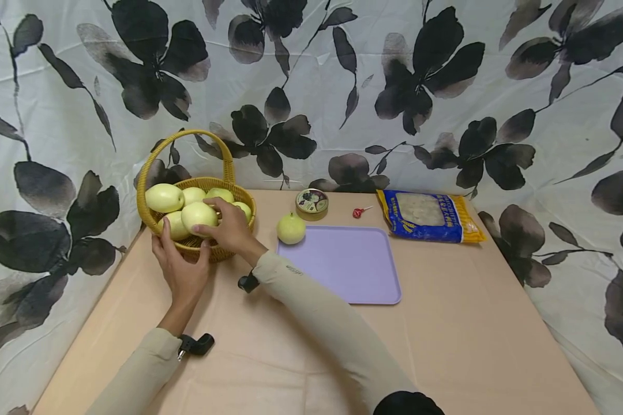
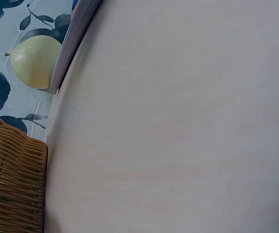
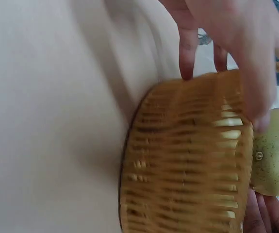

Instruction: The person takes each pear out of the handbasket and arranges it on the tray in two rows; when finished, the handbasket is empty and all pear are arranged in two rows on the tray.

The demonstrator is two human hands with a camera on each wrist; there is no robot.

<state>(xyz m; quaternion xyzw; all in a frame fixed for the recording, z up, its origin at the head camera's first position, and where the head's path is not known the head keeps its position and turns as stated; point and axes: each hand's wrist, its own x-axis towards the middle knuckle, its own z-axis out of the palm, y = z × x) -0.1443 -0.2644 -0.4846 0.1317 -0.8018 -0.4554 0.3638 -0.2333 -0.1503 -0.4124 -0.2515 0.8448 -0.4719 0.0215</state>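
A yellow wicker basket (image 1: 149,212) with a tall handle stands at the back left, filled with several pale yellow-green pears (image 1: 164,197). My right hand (image 1: 232,226) reaches across and holds one pear (image 1: 198,215) at the front of the pile, thumb and fingers around it. Below it, my left hand (image 1: 184,276) grips the basket's front, its fingers spread up to the rim. In the right wrist view, fingertips lie at the woven wall (image 3: 183,155), and the speckled pear (image 3: 275,155) shows above the rim. The left wrist view shows no hand, only the basket's side (image 2: 14,179).
A lilac tray (image 1: 342,265) lies right of the basket, with a single pear (image 1: 291,229) at its back left corner. Behind it are a round tin (image 1: 312,203) and a red lollipop (image 1: 358,212). A blue and yellow food packet (image 1: 426,218) lies at the back right.
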